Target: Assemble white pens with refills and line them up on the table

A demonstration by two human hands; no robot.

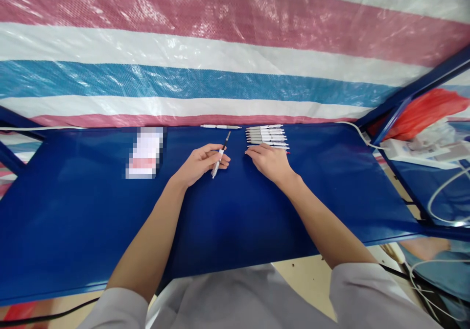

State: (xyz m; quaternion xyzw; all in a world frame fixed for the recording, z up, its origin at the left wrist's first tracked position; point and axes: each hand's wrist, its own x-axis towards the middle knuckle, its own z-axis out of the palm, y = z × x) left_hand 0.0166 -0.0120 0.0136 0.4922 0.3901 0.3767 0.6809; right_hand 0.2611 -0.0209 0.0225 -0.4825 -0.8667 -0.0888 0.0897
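Now the pen (pixel 222 151), white-barrelled with a dark, slim upper end, slants over the blue table (pixel 235 221), pinched between thumb and fingers of the left hand (pixel 200 164), both ends poking clear; the right hand (pixel 270 162) curls at the row of white pens (pixel 266 133), its hold impossible to tell
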